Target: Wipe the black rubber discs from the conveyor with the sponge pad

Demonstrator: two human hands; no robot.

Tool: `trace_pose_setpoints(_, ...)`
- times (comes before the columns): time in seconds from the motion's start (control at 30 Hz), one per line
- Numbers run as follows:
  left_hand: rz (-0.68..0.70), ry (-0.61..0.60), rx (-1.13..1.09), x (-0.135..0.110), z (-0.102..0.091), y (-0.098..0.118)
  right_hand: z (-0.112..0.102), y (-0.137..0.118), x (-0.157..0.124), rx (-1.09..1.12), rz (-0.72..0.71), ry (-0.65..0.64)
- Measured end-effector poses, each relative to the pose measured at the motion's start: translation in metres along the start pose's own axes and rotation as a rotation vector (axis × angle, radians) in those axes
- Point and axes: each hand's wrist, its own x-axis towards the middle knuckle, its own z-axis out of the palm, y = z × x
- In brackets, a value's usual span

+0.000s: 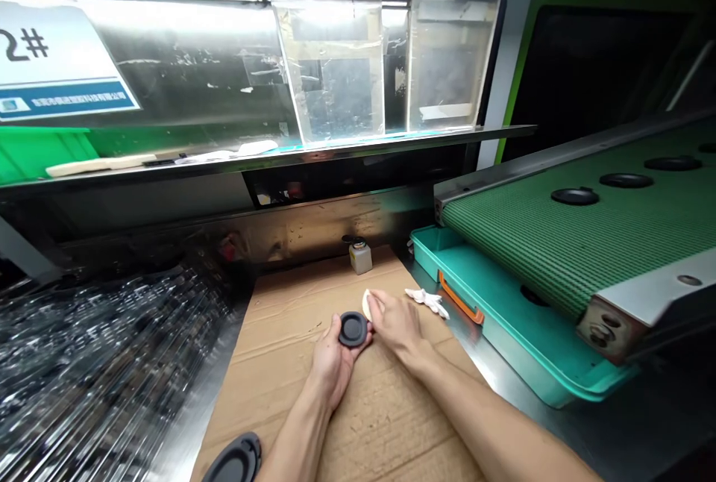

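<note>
My left hand [331,361] is closed around a small black round part [353,329], holding it just above the cardboard sheet [280,385]. My right hand [396,321] pinches a small white pad or cloth [368,305] against the right edge of that part. A second black round part [235,459] lies on the cardboard by the near left edge.
A small bottle [360,255] stands at the cardboard's far end, with a crumpled white wipe [427,300] beside it. A teal tray [503,318] sits under a green conveyor belt [587,236] carrying several black round parts [574,196]. Clear plastic trays [95,362] are stacked at left.
</note>
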Motion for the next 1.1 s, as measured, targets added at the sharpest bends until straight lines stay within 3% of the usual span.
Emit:
trace_pose_setpoints(0.1,0.002,0.004,-0.012,0.0,0.0,0.002,-0.006,0.01,0.006,0.295,0.034,0.012)
trace_pose_setpoints(0.2,0.043,-0.002,-0.023,0.0,0.002,0.0,-0.007,0.006,0.0,0.601,-0.07,-0.24)
trace_pose_setpoints(0.27,0.057,-0.039,-0.012,-0.001,0.003,-0.002,-0.005,0.001,-0.004,0.679,-0.107,-0.371)
trace_pose_setpoints(0.43,0.053,-0.045,0.008,-0.003,0.004,-0.004,-0.005,0.005,-0.003,0.505,0.006,-0.218)
trace_pose_setpoints(0.57,0.084,-0.035,-0.006,-0.004,0.004,-0.004,-0.006,0.006,-0.004,0.531,-0.04,-0.345)
trace_pose_setpoints(0.7,0.067,-0.028,0.002,-0.004,0.004,-0.004,-0.003,0.002,-0.006,0.51,-0.009,-0.296)
trace_pose_setpoints(0.8,0.066,-0.013,0.003,-0.004,0.002,-0.003,-0.009,0.004,-0.005,0.452,-0.021,-0.366)
trace_pose_setpoints(0.97,0.044,-0.005,0.035,-0.003,0.003,-0.002,-0.025,0.005,-0.004,0.276,-0.06,-0.332)
trace_pose_setpoints(1.1,0.02,-0.027,0.054,-0.002,0.004,-0.003,-0.023,-0.004,-0.007,0.225,-0.056,-0.266)
